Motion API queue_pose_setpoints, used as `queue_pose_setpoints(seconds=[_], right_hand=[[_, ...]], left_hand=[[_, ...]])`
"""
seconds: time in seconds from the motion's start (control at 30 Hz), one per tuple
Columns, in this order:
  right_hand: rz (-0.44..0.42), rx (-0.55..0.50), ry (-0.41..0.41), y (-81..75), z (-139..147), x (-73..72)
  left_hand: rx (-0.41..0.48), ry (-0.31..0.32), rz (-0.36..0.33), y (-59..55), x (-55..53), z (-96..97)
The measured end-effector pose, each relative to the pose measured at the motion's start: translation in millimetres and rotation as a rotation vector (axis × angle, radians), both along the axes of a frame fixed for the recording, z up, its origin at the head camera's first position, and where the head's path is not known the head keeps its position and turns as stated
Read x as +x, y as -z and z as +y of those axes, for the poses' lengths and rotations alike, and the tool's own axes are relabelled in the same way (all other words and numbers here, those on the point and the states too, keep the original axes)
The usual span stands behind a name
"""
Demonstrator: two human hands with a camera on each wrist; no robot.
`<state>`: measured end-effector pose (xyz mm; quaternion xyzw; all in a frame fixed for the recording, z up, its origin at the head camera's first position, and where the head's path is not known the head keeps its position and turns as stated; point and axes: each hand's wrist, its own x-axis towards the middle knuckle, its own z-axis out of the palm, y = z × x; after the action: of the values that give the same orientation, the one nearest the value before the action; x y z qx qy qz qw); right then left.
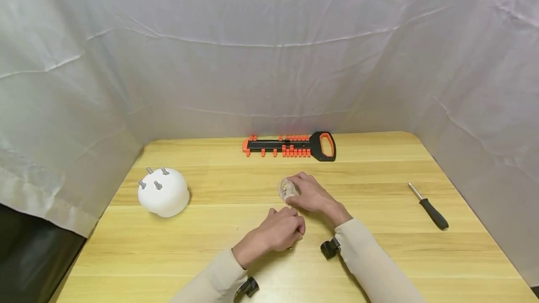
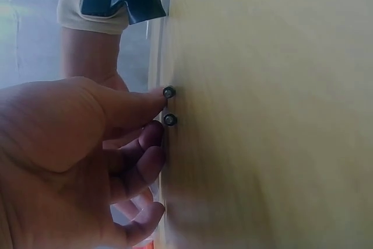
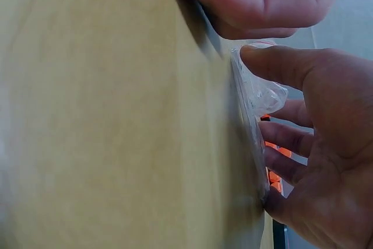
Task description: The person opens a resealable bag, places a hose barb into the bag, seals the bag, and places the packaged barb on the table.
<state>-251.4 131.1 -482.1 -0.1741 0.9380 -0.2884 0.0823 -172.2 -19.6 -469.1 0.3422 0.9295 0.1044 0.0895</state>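
Observation:
Close to the table's middle my right hand (image 1: 310,193) holds a small clear plastic bag (image 1: 284,190) with its thumb and fingers around it. Small pieces show through the plastic. In the right wrist view the crinkled bag (image 3: 265,94) lies between thumb and fingers, low against the tabletop. My left hand (image 1: 282,229) is just nearer to me, its fingers curled. The left wrist view shows its thumb and index fingertips pinching two small dark bolts (image 2: 169,92), seen end-on, close over the wood.
A white rounded piece (image 1: 166,198) with several metal studs sticking up stands at the left. Along the back lies a black and orange rack with a looped handle (image 1: 322,146). A black-handled screwdriver (image 1: 433,214) lies at the right. Grey fabric (image 1: 269,78) encloses the wooden table (image 1: 210,256).

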Motion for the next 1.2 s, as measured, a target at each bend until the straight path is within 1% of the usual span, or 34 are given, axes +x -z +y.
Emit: queue_pose_setpoints(seconds=[0.13, 0.27, 0.37, 0.47, 0.67, 0.83, 1.1, 1.2], right_hand=[[-0.002, 0.004, -0.002, -0.6, 0, 0.1], [-0.003, 0.009, -0.006, -0.9, 0, -0.1], [0.002, 0.012, -0.007, -0.6, 1, -1.0], [0.015, 0.023, -0.005, 0.5, 1, -2.0], [0.009, 0.022, 0.004, 1.9, 1, -1.3], [0.01, 0.019, 0.007, 1.5, 1, 0.3], [-0.002, 0.017, 0.015, 0.8, 0, 0.3], [-0.004, 0.021, 0.02, 1.0, -1, -0.2]], left_hand=[[-0.011, 0.014, -0.004, -0.8, 1.4, -1.3], [0.0, 0.011, -0.027, -2.4, 1.4, -4.5], [0.024, 0.004, -0.033, -4.4, -0.7, -8.9], [0.056, -0.004, -0.015, -7.9, -4.8, -14.7], [0.119, -0.067, 0.004, -15.9, -16.1, -29.3], [0.168, -0.128, 0.011, -18.9, -25.4, -39.3], [0.254, -0.206, -0.021, -15.4, -36.9, -46.1], [0.27, -0.23, -0.015, -13.0, -41.9, -46.7]])
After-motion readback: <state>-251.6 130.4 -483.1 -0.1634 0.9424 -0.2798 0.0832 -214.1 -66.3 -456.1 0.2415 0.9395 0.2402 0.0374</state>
